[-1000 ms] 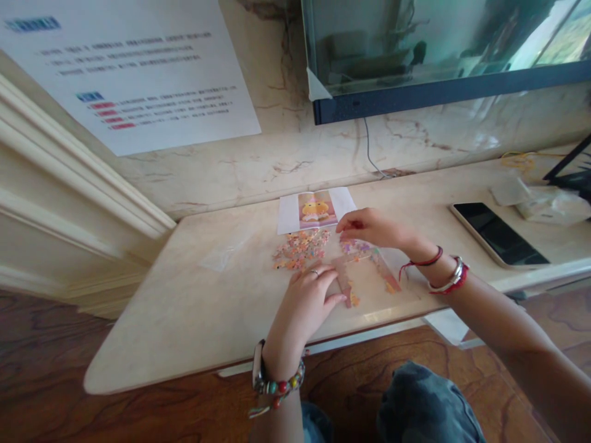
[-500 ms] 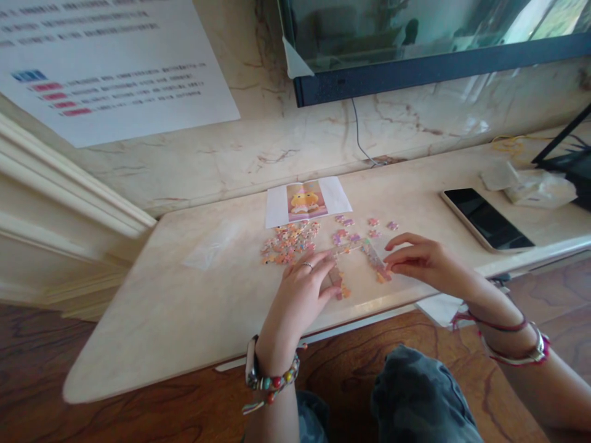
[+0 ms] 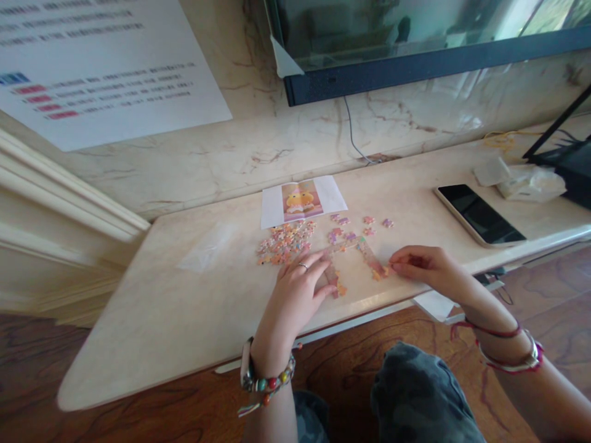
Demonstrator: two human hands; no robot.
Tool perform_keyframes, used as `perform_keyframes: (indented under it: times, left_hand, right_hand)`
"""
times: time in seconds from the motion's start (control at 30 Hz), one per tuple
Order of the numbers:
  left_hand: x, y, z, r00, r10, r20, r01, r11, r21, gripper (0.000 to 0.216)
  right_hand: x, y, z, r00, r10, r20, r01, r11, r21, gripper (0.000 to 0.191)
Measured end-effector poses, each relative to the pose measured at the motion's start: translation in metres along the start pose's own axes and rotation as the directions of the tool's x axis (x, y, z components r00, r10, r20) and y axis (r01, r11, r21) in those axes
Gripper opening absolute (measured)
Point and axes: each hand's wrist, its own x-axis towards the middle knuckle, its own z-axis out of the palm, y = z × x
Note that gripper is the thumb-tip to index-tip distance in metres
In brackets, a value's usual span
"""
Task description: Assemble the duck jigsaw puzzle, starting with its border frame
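Note:
My left hand [image 3: 295, 292] lies flat, fingers stretched, on the left side of a partly joined jigsaw frame [image 3: 357, 258] near the front edge of a marble shelf [image 3: 184, 320]. My right hand [image 3: 422, 267] is at the frame's right strip, fingers curled and pinched against its lower end; whether a piece sits between them I cannot make out. A heap of small orange and pink puzzle pieces [image 3: 284, 241] lies just beyond my left hand. A few loose pieces [image 3: 364, 221] lie behind the frame. A reference picture [image 3: 302, 200] with a yellow figure lies further back.
A dark phone [image 3: 480, 215] lies on the shelf at right, with crumpled clear wrapping [image 3: 526, 181] behind it. A clear plastic bag [image 3: 207, 249] lies left of the pieces. A glass tank [image 3: 415, 37] and a printed sheet [image 3: 106, 74] are on the wall. My knee [image 3: 425, 400] is below.
My right hand has come back from the far pieces near the picture to the frame's right strip by the front edge. My left hand has stayed on the frame. The camera shifted.

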Motion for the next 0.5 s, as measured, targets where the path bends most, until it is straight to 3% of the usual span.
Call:
perform_keyframes:
  times: [0.13, 0.37, 0.5]
  left_hand:
    - [-0.0005, -0.0006, -0.0009, 1.000, 0.008, -0.021, -0.008, 1.000, 0.003, 0.035]
    - [-0.0017, -0.0033, 0.0016, 0.998, 0.034, -0.043, -0.034, 0.999, 0.006, 0.035]
    - [-0.0015, -0.0037, 0.0020, 0.998, 0.035, -0.055, -0.035, 0.999, 0.005, 0.034]
  right_hand:
    - [0.0001, 0.0016, 0.0013, 1.000, 0.015, 0.006, -0.016, 0.999, 0.031, 0.034]
    - [-0.0037, 0.0026, 0.0012, 0.998, -0.011, 0.056, 0.021, 0.984, -0.175, 0.028]
    - [-0.0071, -0.0045, 0.0027, 0.993, -0.095, 0.066, 0.109, 0.959, -0.262, 0.023]
